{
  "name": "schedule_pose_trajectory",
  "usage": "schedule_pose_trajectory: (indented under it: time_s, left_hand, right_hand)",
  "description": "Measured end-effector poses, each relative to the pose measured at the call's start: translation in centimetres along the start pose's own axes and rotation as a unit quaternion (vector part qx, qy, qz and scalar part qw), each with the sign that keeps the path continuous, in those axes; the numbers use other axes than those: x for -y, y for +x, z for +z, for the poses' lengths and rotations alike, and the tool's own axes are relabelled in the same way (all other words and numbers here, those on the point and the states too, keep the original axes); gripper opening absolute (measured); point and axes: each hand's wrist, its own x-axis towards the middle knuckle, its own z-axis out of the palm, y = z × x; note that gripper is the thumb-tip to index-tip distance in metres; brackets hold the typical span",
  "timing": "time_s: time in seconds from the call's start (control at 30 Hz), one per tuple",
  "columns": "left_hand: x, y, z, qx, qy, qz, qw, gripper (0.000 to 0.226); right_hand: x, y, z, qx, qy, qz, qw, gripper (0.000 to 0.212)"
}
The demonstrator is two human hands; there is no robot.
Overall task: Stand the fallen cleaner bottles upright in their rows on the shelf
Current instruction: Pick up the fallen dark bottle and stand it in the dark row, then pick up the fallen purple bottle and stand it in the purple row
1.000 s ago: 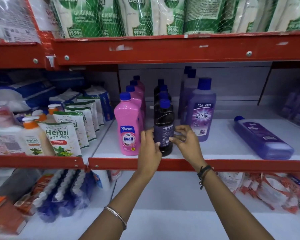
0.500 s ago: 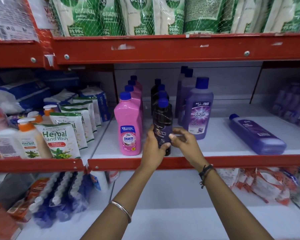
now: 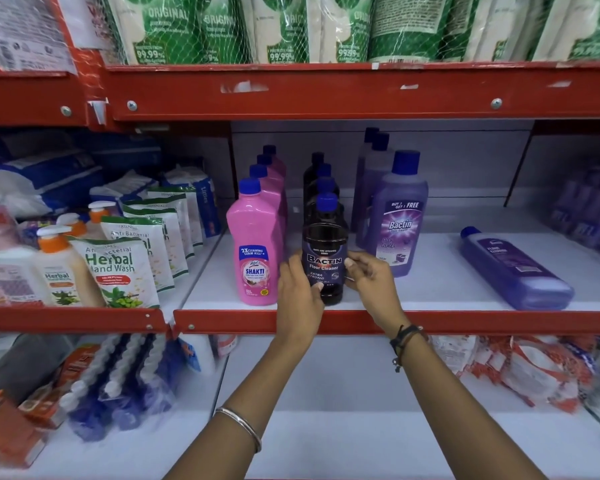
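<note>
**Bottle count on the cleaner shelf**

Pink bottles (image 3: 257, 247): four, upright in one row running back from the shelf edge.

Dark bottles (image 3: 324, 251): four blue caps show in the middle row, all upright.

Upright purple bottles (image 3: 397, 216): three in the right-hand row.

Fallen purple bottle (image 3: 515, 268): one, on its side, well apart from the rows.

That makes twelve cleaner bottles on this white shelf (image 3: 440, 285), eleven standing and one lying.

Hands: two, the left hand (image 3: 298, 289) and the right hand (image 3: 371, 278), both on the front dark bottle.
</note>
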Motion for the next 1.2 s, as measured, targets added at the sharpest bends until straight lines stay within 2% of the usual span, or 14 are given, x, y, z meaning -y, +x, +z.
schedule_pose_trajectory:
  time_s: [0.13,0.23,0.37,0.47,0.57,0.7,0.77,0.83,0.9,0.97,1.07,1.2]
  left_hand:
    - [-1.6,-1.6,1.1,-0.06,-0.021,0.016,0.998,0.058]
    - [-4.3,-2.6,3.1,-0.108,-0.051,0.093,0.989,0.048]
    - [-8.0,-2.2,6.7,-0.057,-0.118,0.152,0.98,0.042]
    - [-10.6,-1.5,10.7,0.035,-0.146,0.162,0.975,0.038]
    - [-12.0,-0.8,15.1,0.153,-0.141,0.101,0.973,0.036]
    - [-13.3,1.1,20.7,0.239,-0.113,-0.016,0.964,0.037]
    - [-13.8,2.2,22.8,0.282,-0.101,-0.084,0.95,0.039]
    - [-14.6,2.7,24.8,0.318,-0.095,-0.135,0.933,0.041]
    - [-15.0,2.8,25.9,0.334,-0.094,-0.163,0.924,0.042]
    - [-15.4,2.6,26.8,0.32,-0.106,-0.184,0.923,0.047]
    - [-15.7,2.6,27.4,0.286,-0.145,-0.223,0.921,0.064]
    - [-15.9,2.4,27.5,0.272,-0.193,-0.252,0.909,0.066]
  right_hand:
    - [0.2,-1.1,-0.4,-0.024,-0.023,-0.022,0.999,0.027]
    - [0.5,-1.7,-2.8,-0.04,-0.03,-0.031,0.998,0.028]
    - [0.9,-1.3,-8.8,-0.083,-0.092,-0.051,0.991,0.027]
    - [0.3,-0.2,-14.7,-0.131,-0.178,-0.039,0.975,0.031]
    - [-0.8,0.8,-19.4,-0.166,-0.269,0.0,0.949,0.035]
    - [-2.0,1.7,-24.1,-0.21,-0.408,0.033,0.888,0.028]
    - [-2.4,2.4,-26.2,-0.203,-0.429,0.098,0.875,0.027]
    - [-2.8,3.4,-28.1,-0.177,-0.406,0.193,0.876,0.033]
    - [-3.1,4.1,-29.0,-0.162,-0.369,0.242,0.882,0.044]
    - [-3.3,4.5,-29.7,-0.163,-0.334,0.251,0.894,0.05]
    - [-4.2,4.6,-30.3,-0.181,-0.27,0.238,0.915,0.041]
    - [-4.8,4.4,-30.2,-0.198,-0.164,0.217,0.942,0.042]
